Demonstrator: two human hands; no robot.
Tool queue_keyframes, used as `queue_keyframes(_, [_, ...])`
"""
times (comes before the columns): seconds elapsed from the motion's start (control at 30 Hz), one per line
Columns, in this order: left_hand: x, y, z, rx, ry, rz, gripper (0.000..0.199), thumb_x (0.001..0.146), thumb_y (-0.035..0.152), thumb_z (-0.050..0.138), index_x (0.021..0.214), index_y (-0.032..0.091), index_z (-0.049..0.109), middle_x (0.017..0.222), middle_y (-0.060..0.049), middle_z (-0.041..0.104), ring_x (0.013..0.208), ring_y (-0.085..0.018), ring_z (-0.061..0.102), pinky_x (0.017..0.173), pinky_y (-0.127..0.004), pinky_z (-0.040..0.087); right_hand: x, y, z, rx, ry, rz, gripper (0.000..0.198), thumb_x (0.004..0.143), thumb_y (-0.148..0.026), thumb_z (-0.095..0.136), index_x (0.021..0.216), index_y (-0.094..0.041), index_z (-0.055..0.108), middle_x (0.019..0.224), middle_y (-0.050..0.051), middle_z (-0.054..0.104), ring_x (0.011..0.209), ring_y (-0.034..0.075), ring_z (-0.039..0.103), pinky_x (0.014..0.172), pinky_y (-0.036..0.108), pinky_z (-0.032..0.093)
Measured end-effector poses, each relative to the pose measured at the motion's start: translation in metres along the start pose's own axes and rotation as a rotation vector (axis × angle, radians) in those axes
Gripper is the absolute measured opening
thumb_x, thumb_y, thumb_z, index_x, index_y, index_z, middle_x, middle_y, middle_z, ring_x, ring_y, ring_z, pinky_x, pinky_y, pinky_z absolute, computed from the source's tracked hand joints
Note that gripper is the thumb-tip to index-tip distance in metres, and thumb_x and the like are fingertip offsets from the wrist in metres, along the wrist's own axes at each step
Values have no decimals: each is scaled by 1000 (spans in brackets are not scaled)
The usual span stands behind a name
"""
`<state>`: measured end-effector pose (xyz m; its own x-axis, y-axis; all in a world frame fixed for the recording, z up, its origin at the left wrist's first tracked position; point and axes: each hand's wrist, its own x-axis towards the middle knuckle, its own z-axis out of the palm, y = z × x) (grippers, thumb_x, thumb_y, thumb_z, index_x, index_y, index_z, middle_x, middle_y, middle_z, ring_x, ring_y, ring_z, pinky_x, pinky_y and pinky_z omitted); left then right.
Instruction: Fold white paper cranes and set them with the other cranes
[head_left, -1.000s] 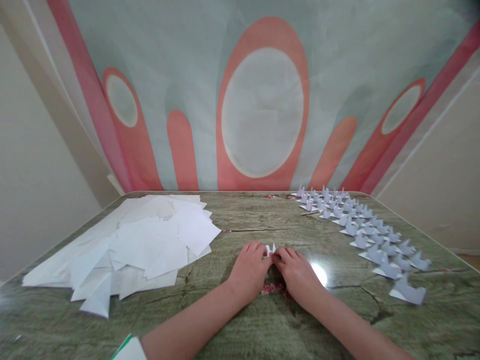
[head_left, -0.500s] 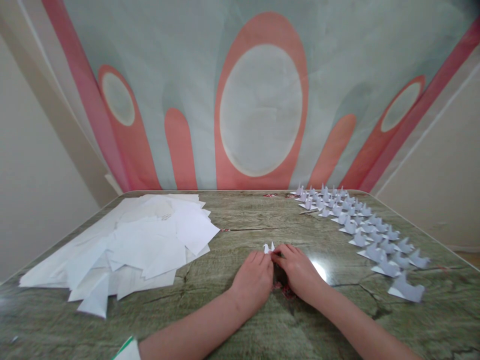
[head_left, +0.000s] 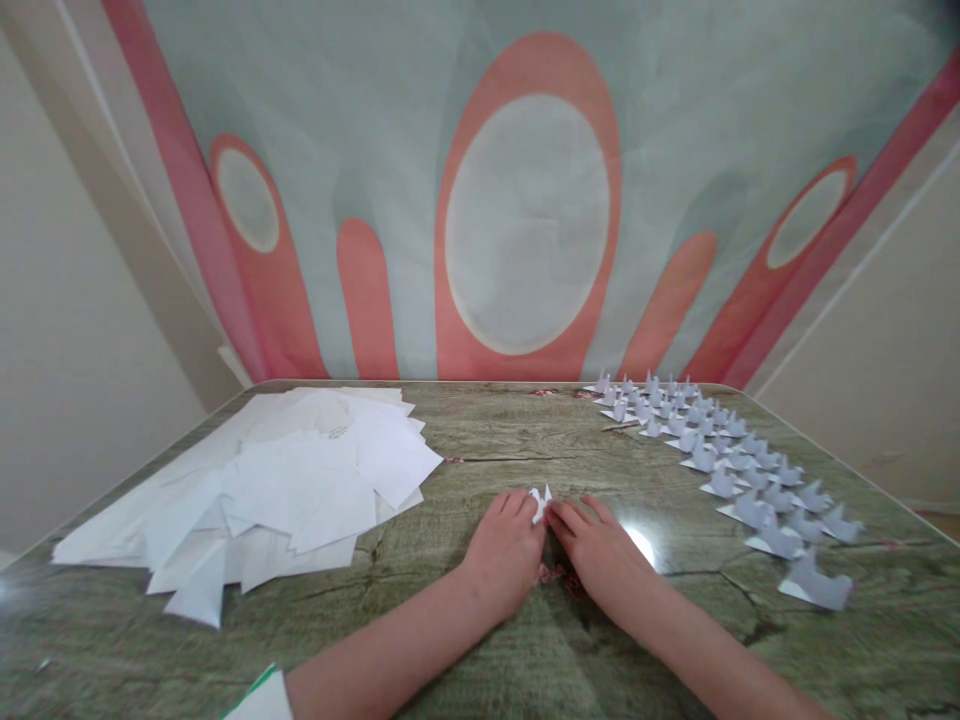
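Note:
A small white folded paper bird (head_left: 539, 506) is between my two hands at the middle of the table, its pointed tips showing above the fingers. My left hand (head_left: 506, 553) is closed on its left side, back of the hand toward me. From the right, the fingers of my right hand (head_left: 595, 552) pinch its other side. The bird's lower part is hidden behind the hands.
On the left lies a wide, loose pile of white paper sheets (head_left: 300, 480), with a folded triangular piece (head_left: 199, 590) at its near edge. Several finished paper birds (head_left: 750, 508) stand in rows along the right. A painted wall (head_left: 525, 220) rises behind the wood-patterned table (head_left: 420, 640).
The right hand's fingers have shifted slightly and lie flatter beside the bird, more of which now shows. The whole view has moved a little.

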<state>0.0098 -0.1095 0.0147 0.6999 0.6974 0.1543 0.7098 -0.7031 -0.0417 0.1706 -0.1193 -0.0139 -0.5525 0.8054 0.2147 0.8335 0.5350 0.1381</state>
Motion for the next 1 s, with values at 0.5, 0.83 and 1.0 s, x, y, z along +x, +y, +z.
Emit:
queue_keyframes(0.5, [-2, -2, -1, 13, 35, -7, 23, 86, 21, 46, 100, 13, 63, 101, -12, 57, 108, -26, 43, 94, -39, 33, -1, -15, 0, -119, -29, 46, 37, 78, -3, 45, 111, -7, 60, 117, 17, 57, 106, 27, 52, 92, 42, 41])
queue_keyframes(0.83, [1, -3, 0, 17, 22, 7, 19, 84, 19, 49, 90, 10, 65, 98, -12, 59, 107, -26, 45, 93, -38, 34, 2, -13, -5, -45, -96, 108, 31, 80, -4, 45, 105, -10, 63, 110, 15, 60, 97, 26, 54, 80, 37, 43])
queue_keyframes(1.0, [2, -6, 4, -25, 74, 24, 15, 84, 17, 50, 84, 11, 64, 89, -10, 57, 98, -23, 48, 89, -37, 38, 5, -3, -5, 174, 8, 191, 25, 80, -6, 48, 92, -18, 66, 92, 8, 63, 87, 21, 55, 81, 34, 39])
